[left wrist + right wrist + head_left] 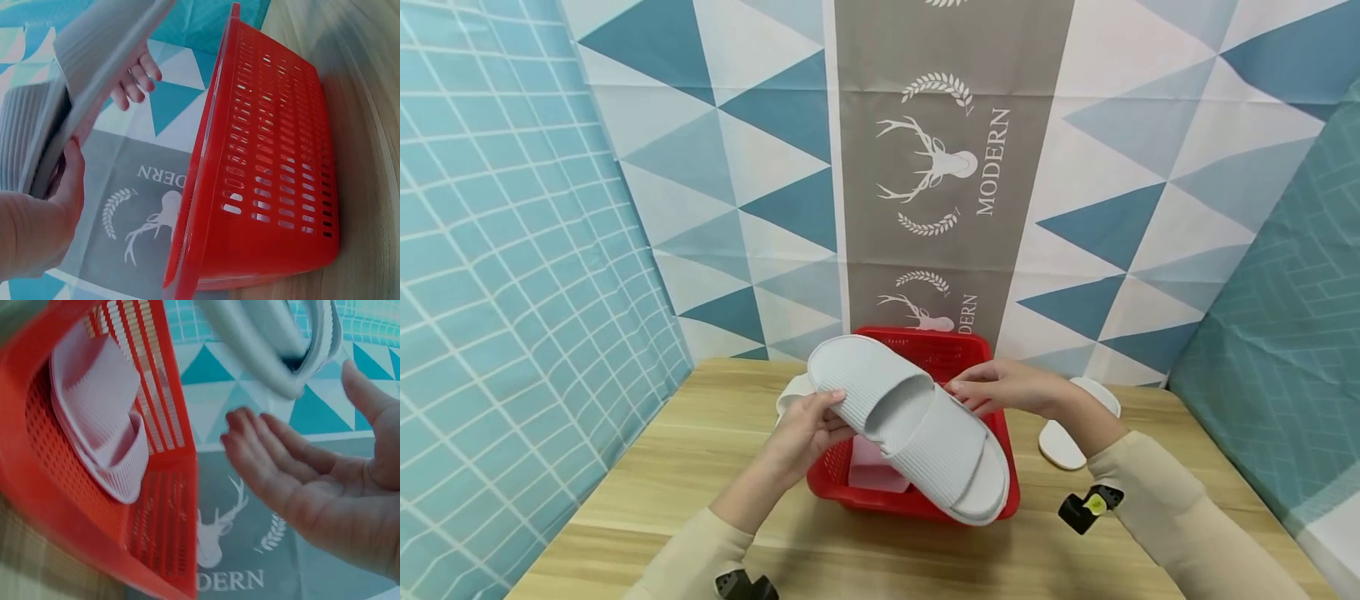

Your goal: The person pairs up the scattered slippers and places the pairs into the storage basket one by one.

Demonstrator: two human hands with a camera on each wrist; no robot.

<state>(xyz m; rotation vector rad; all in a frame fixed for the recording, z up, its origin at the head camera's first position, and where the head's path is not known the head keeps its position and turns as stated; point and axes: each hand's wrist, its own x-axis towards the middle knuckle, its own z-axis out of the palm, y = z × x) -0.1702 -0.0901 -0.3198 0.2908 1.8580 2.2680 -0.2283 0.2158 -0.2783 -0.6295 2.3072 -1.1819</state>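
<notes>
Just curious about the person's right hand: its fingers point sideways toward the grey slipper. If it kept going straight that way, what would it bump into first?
Most likely the grey slipper itself. The right hand has its fingertips at the slipper's strap above the red basket; the wrist view suggests a small gap, so depth is uncertain.

The grey slipper [917, 425] covers most of the red basket [1000, 492] and all but a corner of the pink slipper [872, 471] inside. A white slipper [793, 392] shows only an edge behind the left hand [808, 433]. The right-wrist view is motion-blurred.
</notes>
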